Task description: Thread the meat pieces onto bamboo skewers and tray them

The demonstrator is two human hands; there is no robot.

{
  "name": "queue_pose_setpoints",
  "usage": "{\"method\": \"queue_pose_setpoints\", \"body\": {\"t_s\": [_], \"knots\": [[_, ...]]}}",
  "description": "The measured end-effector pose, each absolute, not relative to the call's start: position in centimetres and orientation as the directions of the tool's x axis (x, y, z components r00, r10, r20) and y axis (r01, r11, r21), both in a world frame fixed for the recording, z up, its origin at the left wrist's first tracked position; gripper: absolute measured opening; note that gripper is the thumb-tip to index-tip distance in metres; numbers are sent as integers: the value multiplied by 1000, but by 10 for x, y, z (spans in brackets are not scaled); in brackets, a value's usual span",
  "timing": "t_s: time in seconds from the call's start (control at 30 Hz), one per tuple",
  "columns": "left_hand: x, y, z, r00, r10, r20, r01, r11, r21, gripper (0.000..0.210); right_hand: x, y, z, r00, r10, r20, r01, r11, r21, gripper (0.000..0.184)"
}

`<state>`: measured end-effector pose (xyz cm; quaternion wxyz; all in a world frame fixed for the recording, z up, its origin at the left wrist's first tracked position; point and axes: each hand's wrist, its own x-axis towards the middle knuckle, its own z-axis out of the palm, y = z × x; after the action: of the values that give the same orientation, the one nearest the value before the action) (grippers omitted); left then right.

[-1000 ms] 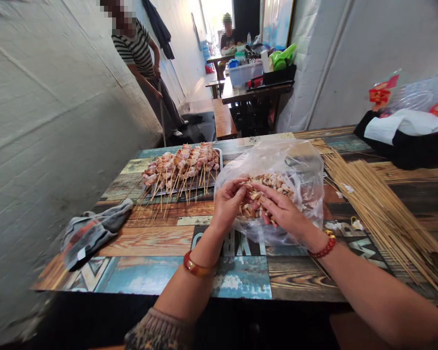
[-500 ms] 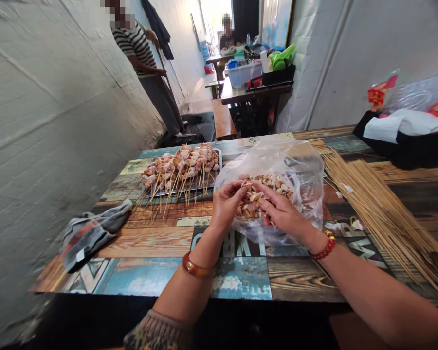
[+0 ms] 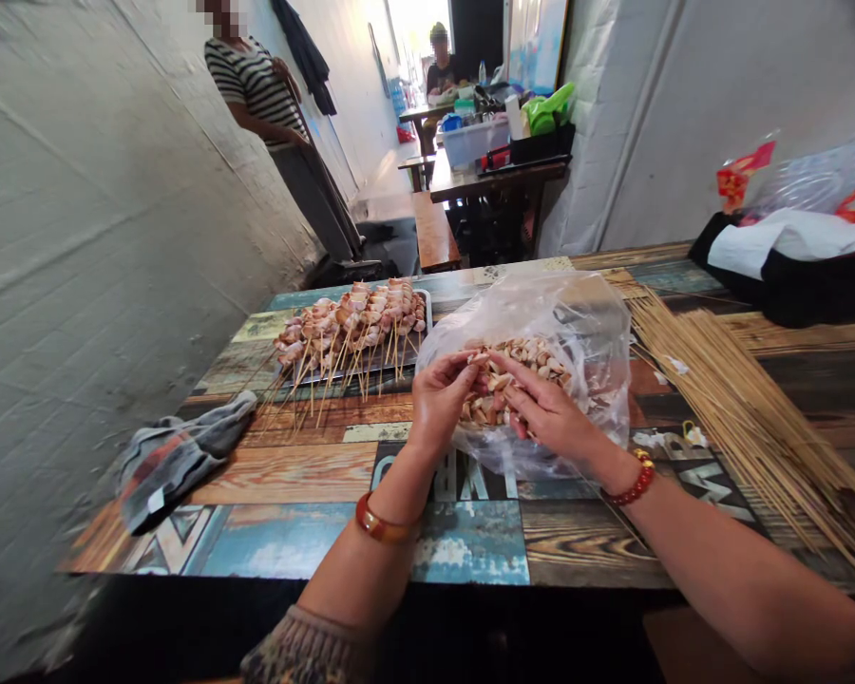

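Note:
Both my hands meet over an open clear plastic bag (image 3: 602, 332) heaped with small pale pieces of meat (image 3: 541, 356). My left hand (image 3: 438, 399) is closed, pinching a piece of meat between thumb and fingers. My right hand (image 3: 552, 416) is curled around a thin bamboo skewer, whose shaft (image 3: 627, 521) shows below the wrist. The skewer's tip is hidden among the fingers. Left of the bag, a metal tray (image 3: 429, 309) bears a pile of loaded meat skewers (image 3: 356, 323), their sticks pointing toward me.
Bare bamboo skewers (image 3: 748, 418) lie spread on the right. A grey cloth (image 3: 185, 456) rests at the table's left side. A black bag (image 3: 819, 285) with plastic packaging sits at the far right. One person stands by the left wall; another sits at the back beyond a crowded table (image 3: 499, 185).
My hands stay together over the bag, with only slight finger movement. The standing person's arm has shifted, and the view has tilted a little.

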<state>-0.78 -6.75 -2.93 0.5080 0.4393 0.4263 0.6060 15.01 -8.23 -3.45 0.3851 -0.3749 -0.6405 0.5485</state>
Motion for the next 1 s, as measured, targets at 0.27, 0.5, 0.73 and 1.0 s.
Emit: {"method": "queue_pose_setpoints", "body": {"t_s": [0.27,0.5,0.73,1.0], "knots": [[-8,-68,-30,-105,988,115,-235,-137,962,31,150,-82,-38,-412,902,126,48,160,-986,56],[-6,-68,-31,-112,988,105,-238,-129,963,32,149,-82,-40,-397,909,126,50,158,-986,56],[-6,-68,-33,-108,986,124,-216,-146,966,29,148,-83,-38,-380,917,122,83,165,-983,56],[-4,-66,-37,-130,983,126,-188,-149,971,32,146,-85,-39,-332,932,147,162,210,-964,55]]}}
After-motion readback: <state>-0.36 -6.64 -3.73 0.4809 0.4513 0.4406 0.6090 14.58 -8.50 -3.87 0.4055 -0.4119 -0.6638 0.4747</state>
